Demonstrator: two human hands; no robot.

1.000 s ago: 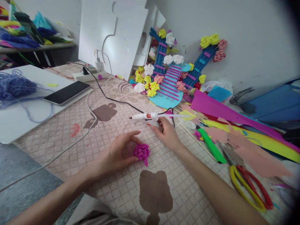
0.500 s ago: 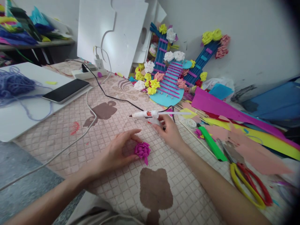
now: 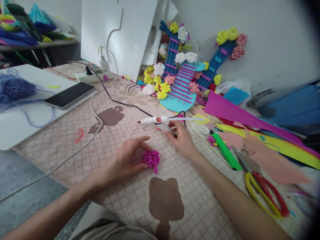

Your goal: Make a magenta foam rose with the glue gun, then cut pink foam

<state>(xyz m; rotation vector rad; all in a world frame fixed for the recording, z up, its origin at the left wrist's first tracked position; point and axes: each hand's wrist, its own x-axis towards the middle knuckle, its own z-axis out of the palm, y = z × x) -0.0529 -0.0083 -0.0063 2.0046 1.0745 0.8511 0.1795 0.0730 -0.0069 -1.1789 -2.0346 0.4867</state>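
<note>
A magenta paper flower (image 3: 151, 159) lies near the middle of the patterned tablecloth. Thumb and fingers of my left hand (image 3: 127, 156) close on its left side, with one petal hanging down toward me. Just beyond the flower, my right hand (image 3: 180, 138) grips a white hot glue gun (image 3: 156, 120) by its handle. The gun's dark nozzle points left, and a clear glue stick juts out of its back to the right. Part of the handle is hidden by my fingers.
Scissors (image 3: 263, 193), a green utility knife (image 3: 226, 150) and coloured paper sheets (image 3: 272, 160) lie on the right. Paper-flower-covered instrument models (image 3: 178, 93) lean at the wall. A phone (image 3: 70, 95), purple yarn (image 3: 16, 88) and a power strip (image 3: 91, 76) are left. A grey cable (image 3: 82, 146) crosses the cloth.
The view has shifted very slightly. Both hands keep their hold, the left on the flower and the right on the glue gun, with hardly any movement.
</note>
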